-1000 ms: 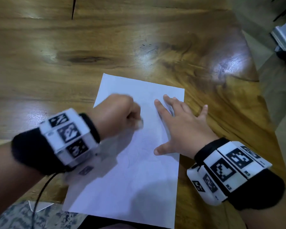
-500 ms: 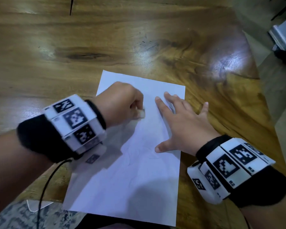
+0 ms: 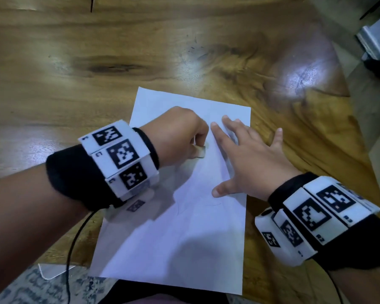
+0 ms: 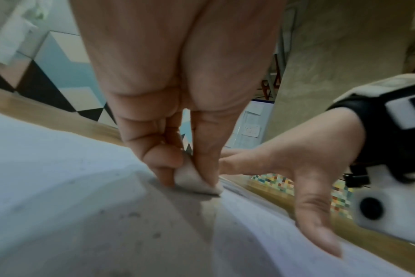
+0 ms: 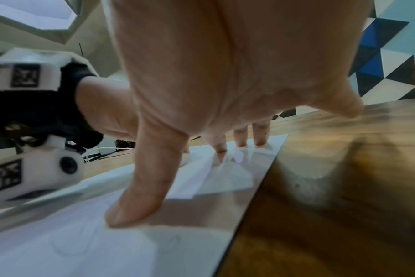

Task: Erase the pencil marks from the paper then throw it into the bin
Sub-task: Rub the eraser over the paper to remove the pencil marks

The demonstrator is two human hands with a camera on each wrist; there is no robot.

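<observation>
Since a second ago the left hand (image 3: 180, 134) has slid its eraser (image 4: 197, 180) slightly farther up the paper (image 3: 173, 249), pinching it there. The right hand (image 3: 248, 159), spread flat just right, pins the sheet to the desk (image 3: 75, 62). Faint marks lie nearer.

Domestic or café-like interior, exact kind unclear. Glossy live-edge wooden table (image 3: 79, 62); geometric triangle-pattern wall (image 4: 66, 78) in blue, black, white; small multicoloured mosaic tiles (image 4: 272, 180); concrete-look floor (image 3: 377, 128).
</observation>
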